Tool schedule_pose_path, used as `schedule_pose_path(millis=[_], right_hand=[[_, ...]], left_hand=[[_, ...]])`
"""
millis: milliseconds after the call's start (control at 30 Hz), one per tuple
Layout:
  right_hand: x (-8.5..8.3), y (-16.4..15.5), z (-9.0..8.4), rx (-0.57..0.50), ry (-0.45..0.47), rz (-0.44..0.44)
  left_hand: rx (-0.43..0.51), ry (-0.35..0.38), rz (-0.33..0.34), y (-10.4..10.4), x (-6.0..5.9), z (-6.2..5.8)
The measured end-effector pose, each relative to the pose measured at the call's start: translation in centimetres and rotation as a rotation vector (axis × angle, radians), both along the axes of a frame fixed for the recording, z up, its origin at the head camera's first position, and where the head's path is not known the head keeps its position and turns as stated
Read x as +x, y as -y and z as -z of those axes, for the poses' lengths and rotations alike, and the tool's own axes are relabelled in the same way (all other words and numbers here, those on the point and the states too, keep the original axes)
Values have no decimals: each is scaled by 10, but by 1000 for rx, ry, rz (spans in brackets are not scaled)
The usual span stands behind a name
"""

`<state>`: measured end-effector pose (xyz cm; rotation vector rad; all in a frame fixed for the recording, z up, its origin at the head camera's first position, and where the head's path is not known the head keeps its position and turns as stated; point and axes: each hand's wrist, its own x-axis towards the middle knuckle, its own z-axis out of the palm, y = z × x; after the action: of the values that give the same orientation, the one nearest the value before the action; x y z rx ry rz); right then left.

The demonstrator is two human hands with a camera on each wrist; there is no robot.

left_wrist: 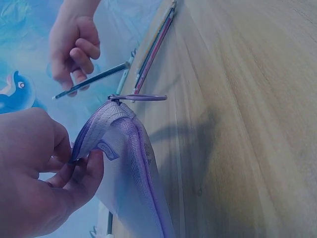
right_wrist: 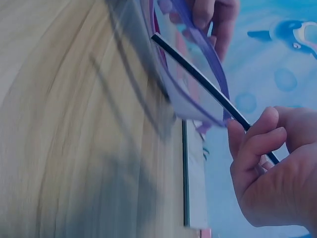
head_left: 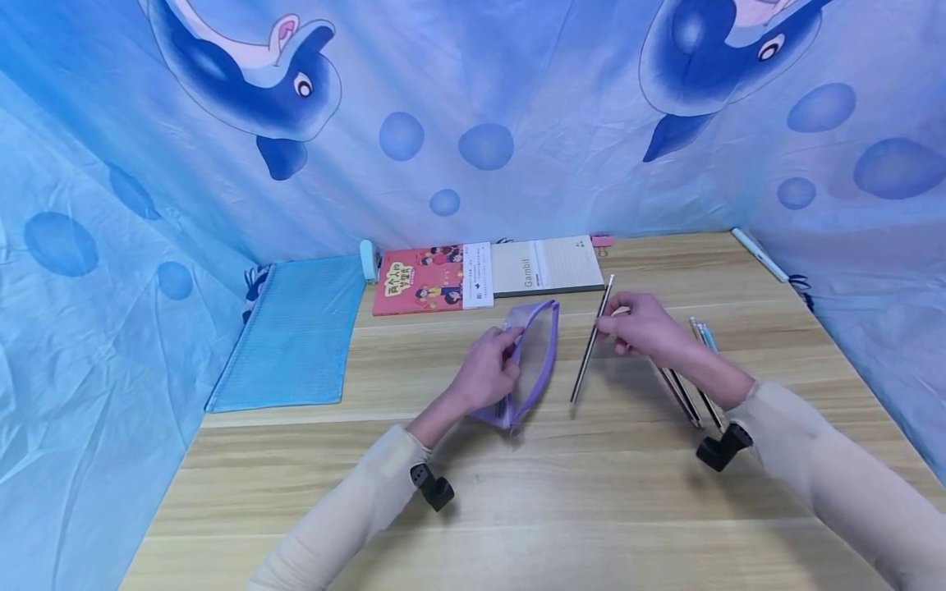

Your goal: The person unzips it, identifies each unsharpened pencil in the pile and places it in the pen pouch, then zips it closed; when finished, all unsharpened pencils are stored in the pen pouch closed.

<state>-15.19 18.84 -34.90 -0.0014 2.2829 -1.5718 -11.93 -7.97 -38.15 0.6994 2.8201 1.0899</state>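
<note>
Left hand (head_left: pixel 488 369) pinches the mesh pouch (head_left: pixel 534 355) mouth open mid-counter (head_left: pixel 517 492); right hand (head_left: pixel 641 324) pinches a pencil (head_left: pixel 591 341), angled for entry.

Bright even light, soft shadows, wide-angle edge bending, blurred bluish wrist views

Study desk (head_left: pixel 517 492), books (head_left: pixel 432 279), pencils (head_left: pixel 702 336), dolphin-print backdrop (head_left: pixel 473 107)

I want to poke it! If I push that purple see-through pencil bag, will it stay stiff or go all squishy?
Probably squishy: the purple mesh pouch sags and folds where the left hand pinches its edge. It looks thin and see-through, so likely light. It should slide on the smooth wooden table, not roll.
</note>
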Motion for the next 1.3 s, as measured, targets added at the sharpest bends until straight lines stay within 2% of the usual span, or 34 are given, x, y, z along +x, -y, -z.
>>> schedule_pose_path(millis=[233,567,700,900,1300], right_hand=[[0,28,8,-105,13,19],[5,59,18,-185,37,22],[7,69,21,-178,60,33],[11,78,26,-139,53,1],[9,87,27,-83,62,-16]], left_hand=[[7,0,-3,0,-1,-1],[17,-68,12,1,-2,0],[25,-69,13,1,-2,0],[28,-59,8,0,-2,-1],[11,-54,2,-3,0,-3]])
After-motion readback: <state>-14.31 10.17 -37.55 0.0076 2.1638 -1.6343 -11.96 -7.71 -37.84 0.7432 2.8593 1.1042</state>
